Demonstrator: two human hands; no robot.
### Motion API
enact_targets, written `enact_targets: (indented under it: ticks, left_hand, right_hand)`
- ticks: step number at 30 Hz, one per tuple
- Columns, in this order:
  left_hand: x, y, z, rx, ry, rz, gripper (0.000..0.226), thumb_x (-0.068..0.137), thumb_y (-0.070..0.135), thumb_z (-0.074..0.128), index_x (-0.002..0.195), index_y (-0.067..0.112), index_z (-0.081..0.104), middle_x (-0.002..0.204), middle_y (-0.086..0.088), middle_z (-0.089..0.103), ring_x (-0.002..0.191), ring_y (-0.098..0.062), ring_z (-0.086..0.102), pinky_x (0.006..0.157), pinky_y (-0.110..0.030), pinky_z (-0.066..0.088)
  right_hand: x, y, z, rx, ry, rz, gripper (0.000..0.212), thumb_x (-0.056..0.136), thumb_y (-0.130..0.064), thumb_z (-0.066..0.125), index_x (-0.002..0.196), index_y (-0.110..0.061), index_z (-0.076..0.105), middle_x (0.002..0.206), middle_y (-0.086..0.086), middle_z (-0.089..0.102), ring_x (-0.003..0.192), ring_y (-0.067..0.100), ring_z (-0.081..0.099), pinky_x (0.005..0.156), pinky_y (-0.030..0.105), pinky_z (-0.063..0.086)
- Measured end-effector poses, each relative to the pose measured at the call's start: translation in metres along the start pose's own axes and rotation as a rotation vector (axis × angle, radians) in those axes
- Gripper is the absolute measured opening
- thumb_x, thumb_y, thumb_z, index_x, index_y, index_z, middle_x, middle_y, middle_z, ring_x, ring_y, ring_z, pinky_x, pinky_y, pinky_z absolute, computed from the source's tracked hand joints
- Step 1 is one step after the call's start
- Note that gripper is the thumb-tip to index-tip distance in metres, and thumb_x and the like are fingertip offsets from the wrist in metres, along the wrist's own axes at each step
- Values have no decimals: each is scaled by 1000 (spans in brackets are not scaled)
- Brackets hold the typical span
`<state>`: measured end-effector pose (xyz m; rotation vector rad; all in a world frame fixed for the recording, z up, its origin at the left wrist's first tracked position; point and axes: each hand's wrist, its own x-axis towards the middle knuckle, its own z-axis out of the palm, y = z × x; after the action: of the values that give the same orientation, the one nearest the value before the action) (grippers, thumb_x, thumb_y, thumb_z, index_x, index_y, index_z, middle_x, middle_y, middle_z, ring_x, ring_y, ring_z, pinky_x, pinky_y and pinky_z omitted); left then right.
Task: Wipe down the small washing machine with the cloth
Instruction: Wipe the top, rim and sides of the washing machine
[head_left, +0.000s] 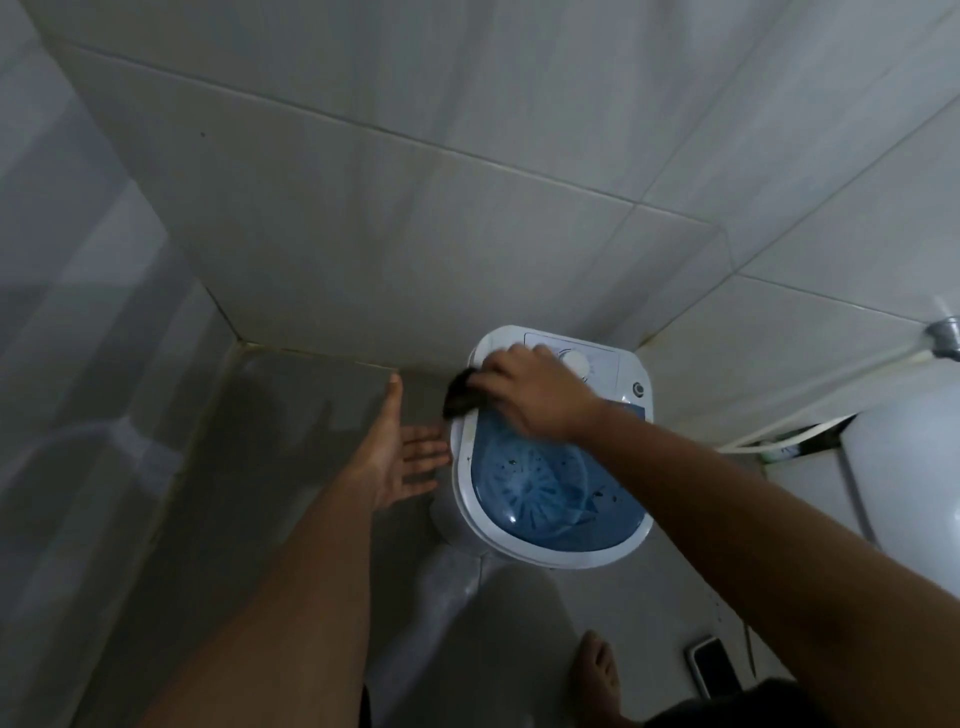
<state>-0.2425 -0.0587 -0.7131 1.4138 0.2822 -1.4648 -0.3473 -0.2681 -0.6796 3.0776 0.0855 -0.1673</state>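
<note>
A small white washing machine with a see-through blue lid stands on the floor against the tiled wall. Its control panel with a white dial lies at the far edge. My right hand presses a dark cloth onto the machine's top left rim, near the lid's far end. The cloth sticks out to the left of my fingers. My left hand hovers open, palm up and fingers spread, just left of the machine and apart from it.
Tiled walls meet in a corner to the left. A white toilet stands at the right, with a hose and a metal fitting on the wall. A phone lies on the floor beside my bare foot.
</note>
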Motion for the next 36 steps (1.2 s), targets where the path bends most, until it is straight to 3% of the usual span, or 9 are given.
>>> enact_targets:
  ticks: [3, 5, 11, 16, 18, 23, 25, 29, 36]
  left_hand:
    - [-2, 0, 1, 21, -9, 9, 117, 63, 99, 28, 133, 11, 59, 128, -9, 67, 112, -26, 65, 103, -52, 46]
    - [-1, 0, 1, 20, -1, 11, 117, 62, 99, 29, 133, 11, 59, 127, -10, 68, 111, -26, 66, 103, -52, 46]
    - [3, 0, 1, 12, 7, 0, 115, 63, 99, 27, 126, 11, 64, 119, -9, 72, 109, -27, 68, 104, -52, 46]
    - [-3, 0, 0, 30, 1, 17, 117, 62, 100, 27, 129, 11, 62, 122, -9, 71, 110, -26, 68, 104, -53, 46]
    - [-5, 1, 0, 25, 0, 16, 116, 62, 100, 27, 128, 11, 62, 122, -10, 71, 110, -26, 68, 103, -52, 46]
    - [-10, 3, 3, 10, -9, 2, 111, 66, 97, 27, 119, 8, 69, 112, -10, 76, 107, -27, 70, 95, -43, 53]
    - [-11, 4, 5, 38, 10, 7, 114, 66, 98, 25, 124, 8, 65, 116, -9, 74, 108, -26, 69, 100, -46, 49]
    - [-14, 3, 6, 86, 19, 22, 122, 57, 102, 27, 127, 9, 64, 121, -7, 72, 111, -24, 67, 104, -49, 46]
    - [-14, 5, 10, 78, 23, -2, 114, 66, 98, 21, 115, 7, 68, 112, -10, 74, 105, -25, 67, 92, -41, 51]
  right_hand:
    - [34, 34, -13, 51, 111, 517, 45, 100, -35, 50, 143, -23, 49, 130, 12, 54, 114, 34, 51, 94, 48, 42]
    - [46, 21, -15, 132, 126, 695, 45, 98, -29, 52, 142, -22, 49, 129, 13, 54, 113, 35, 50, 92, 48, 42]
    - [14, -35, 14, 116, 52, 79, 45, 85, -25, 65, 130, -23, 61, 116, 9, 60, 101, 32, 52, 77, 42, 44]
    - [31, 14, -2, 161, 151, 593, 43, 93, -26, 63, 135, -21, 59, 122, 12, 57, 108, 36, 53, 88, 52, 49]
    - [27, -13, 1, 135, 126, 526, 48, 89, -23, 63, 136, -21, 57, 124, 12, 55, 110, 36, 52, 87, 49, 48]
    - [-23, -55, 15, 204, -21, -133, 46, 89, -31, 57, 134, -22, 57, 120, 10, 58, 106, 31, 51, 85, 42, 44]
    - [-3, -31, 7, 108, -58, -60, 45, 90, -28, 59, 135, -22, 57, 124, 11, 58, 109, 34, 53, 85, 45, 44]
    - [33, -15, -9, 82, 15, 451, 55, 86, -19, 64, 139, -23, 54, 134, 8, 51, 120, 35, 47, 91, 46, 38]
    - [-63, -95, 12, 224, 43, 52, 45, 86, -23, 63, 131, -25, 60, 126, 3, 60, 108, 28, 53, 84, 45, 43]
